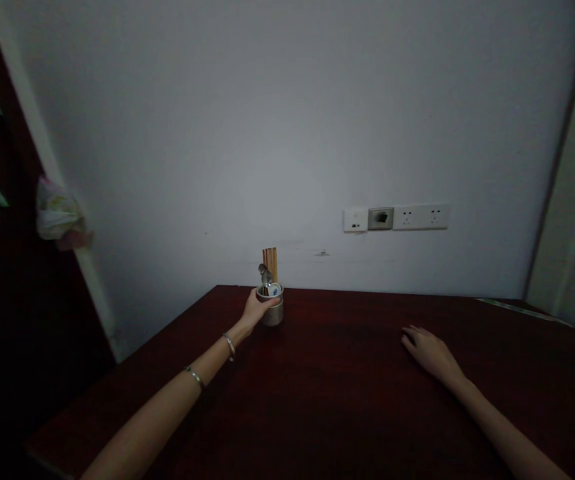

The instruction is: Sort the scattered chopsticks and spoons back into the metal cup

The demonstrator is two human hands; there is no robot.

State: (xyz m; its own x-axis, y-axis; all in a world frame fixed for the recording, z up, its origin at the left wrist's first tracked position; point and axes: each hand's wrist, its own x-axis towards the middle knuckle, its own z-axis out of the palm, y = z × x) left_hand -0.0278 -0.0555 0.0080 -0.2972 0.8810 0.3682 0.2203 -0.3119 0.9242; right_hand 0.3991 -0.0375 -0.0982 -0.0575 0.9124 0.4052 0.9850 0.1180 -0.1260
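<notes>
My left hand [254, 311] is wrapped around the side of a grey metal utensil holder [273, 316] at the far side of the table, with the thumb across its front. Several wooden chopsticks [272, 259] stand upright in the holder. Beside them are metal spoons [266, 275] and a white piece with a blue mark [274, 289], perhaps a ceramic spoon. The fingers behind the holder are hidden. Further right, my right hand [430, 352] rests palm down on the table with fingers loosely stretched, holding nothing.
The dark red table [327, 387] reaches back to a pale wall [277, 133]. Wall sockets [420, 217] sit above its rear edge. A green-and-white strip [522, 310] lies at the back right. On the left, a plastic bag [58, 212] hangs by a dark door [22, 280].
</notes>
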